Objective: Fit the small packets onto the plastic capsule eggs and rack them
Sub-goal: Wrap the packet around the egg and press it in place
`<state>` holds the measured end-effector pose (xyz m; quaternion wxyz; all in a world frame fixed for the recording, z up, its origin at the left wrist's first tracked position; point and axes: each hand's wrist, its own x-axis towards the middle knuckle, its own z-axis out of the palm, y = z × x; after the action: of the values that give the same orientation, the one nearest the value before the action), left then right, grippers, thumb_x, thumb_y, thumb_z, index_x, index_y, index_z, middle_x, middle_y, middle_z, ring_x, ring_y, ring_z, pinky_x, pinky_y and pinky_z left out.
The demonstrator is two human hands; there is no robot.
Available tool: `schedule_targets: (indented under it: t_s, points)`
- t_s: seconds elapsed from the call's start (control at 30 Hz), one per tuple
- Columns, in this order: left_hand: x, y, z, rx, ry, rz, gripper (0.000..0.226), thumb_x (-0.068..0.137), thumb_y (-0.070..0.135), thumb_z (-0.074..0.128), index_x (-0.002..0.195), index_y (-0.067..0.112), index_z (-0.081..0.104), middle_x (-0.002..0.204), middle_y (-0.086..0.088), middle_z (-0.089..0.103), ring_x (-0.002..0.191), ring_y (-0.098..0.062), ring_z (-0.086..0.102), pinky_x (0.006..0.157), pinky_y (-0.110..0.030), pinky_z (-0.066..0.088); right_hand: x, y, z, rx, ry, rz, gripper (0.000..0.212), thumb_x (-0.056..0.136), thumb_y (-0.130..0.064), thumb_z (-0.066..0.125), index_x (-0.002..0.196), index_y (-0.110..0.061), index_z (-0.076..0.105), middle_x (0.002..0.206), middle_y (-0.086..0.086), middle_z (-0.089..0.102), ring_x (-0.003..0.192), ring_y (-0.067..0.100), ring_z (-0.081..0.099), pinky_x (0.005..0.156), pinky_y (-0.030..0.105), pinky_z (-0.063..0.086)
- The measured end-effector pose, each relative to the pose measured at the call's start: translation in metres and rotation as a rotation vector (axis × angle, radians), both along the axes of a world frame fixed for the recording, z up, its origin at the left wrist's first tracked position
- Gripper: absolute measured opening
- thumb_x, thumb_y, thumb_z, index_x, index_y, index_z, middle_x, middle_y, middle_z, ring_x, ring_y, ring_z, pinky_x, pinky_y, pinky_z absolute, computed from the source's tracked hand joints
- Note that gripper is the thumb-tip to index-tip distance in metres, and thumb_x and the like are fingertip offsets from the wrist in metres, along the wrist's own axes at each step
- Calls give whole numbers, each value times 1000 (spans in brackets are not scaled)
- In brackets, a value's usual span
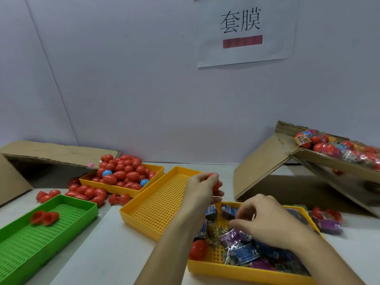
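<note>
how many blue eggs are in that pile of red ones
2. One blue egg lies at the left side of the pile in the far yellow tray; the other blue egg sits near the tray's front right edge. More could be buried under the red eggs.

- Left hand (202, 187), raised just beyond the packet tray (242, 271), curls its fingers around a red egg (216, 185).
- Right hand (265, 220) hovers over that tray, fingers curled downward.

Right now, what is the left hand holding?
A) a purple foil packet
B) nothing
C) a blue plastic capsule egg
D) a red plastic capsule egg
D: the left hand has its fingers curled round a red plastic capsule egg above the empty yellow perforated plastic tray, while the right hand reaches among the packets.
</note>
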<state>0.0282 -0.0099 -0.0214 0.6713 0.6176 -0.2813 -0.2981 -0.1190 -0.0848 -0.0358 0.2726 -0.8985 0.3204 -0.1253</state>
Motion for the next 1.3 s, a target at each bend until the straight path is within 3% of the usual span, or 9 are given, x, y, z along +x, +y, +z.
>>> schedule_targets:
  t_s: [0.13, 0.33, 0.63, 0.8, 0.93, 1.0, 1.03, 1.17, 1.3]
  points:
    - [0, 0, 1, -24, -6, 0, 14, 99, 16, 56, 106, 8, 65, 90, -10, 67, 68, -16, 63, 59, -26, 51, 2, 4, 0, 72, 72, 34, 22, 72, -45, 83, 74, -27, 72, 75, -7, 68, 70, 6, 64, 58, 21, 50]
    - [-1, -1, 0, -38, -8, -11, 11, 100, 16, 55, 101, 11, 65, 91, -10, 67, 66, -16, 64, 58, -26, 51, -3, -2, 4, 162, -161, 47, 17, 86, -38, 72, 74, -26, 74, 77, -7, 72, 75, 4, 66, 73, 26, 55]
    - [-2, 3, 0, 62, -130, -137, 14, 99, 19, 56, 103, 12, 67, 87, -6, 69, 61, -12, 65, 58, -24, 53, -6, -6, 2, 192, -170, 61, 11, 87, -34, 72, 79, -34, 80, 79, -18, 74, 80, -4, 66, 75, 21, 51]
    - [-3, 4, 1, 104, -192, -139, 17, 101, 16, 49, 104, 14, 66, 88, -7, 69, 60, -12, 64, 59, -24, 54, -6, -10, 1, 180, -266, 11, 9, 88, -34, 71, 86, -37, 80, 85, -16, 75, 85, 2, 66, 78, 24, 54]
    - [-5, 2, 9, 76, 25, -85, 27, 97, 5, 39, 94, 5, 65, 75, -10, 61, 52, -16, 54, 48, -26, 46, -9, -15, 3, 191, -461, -64, 10, 89, -28, 70, 83, -31, 78, 79, -18, 74, 76, -5, 66, 66, 13, 46]
    - [-5, 2, 11, 44, 133, -83, 18, 94, 7, 47, 90, 3, 65, 65, -7, 54, 46, -15, 45, 46, -25, 41, -9, -16, 4, 242, -576, -108, 11, 89, -26, 70, 81, -27, 78, 71, -11, 73, 64, -1, 64, 58, 12, 44]
    - [-4, 3, 11, 33, 112, -112, 13, 93, 12, 55, 91, 3, 65, 63, -4, 53, 45, -13, 43, 46, -25, 40, -8, -15, 4, 264, -619, -120, 12, 88, -26, 70, 80, -26, 78, 68, -7, 73, 60, 1, 63, 55, 12, 44]
    - [-7, 10, 4, 100, -327, -281, 19, 83, 37, 77, 87, 18, 75, 57, 15, 57, 49, -1, 50, 49, -16, 41, -5, -11, 5, 338, -716, -96, 9, 87, -22, 72, 81, -24, 78, 71, -1, 74, 60, 2, 63, 52, 9, 45]
    - [-9, 8, 0, 65, -351, -217, 16, 81, 33, 80, 75, 19, 75, 53, 18, 56, 49, 0, 51, 50, -16, 43, -4, -10, 5, 361, -739, -100, 7, 86, -21, 73, 81, -20, 78, 71, -2, 74, 60, 0, 64, 52, 8, 45]
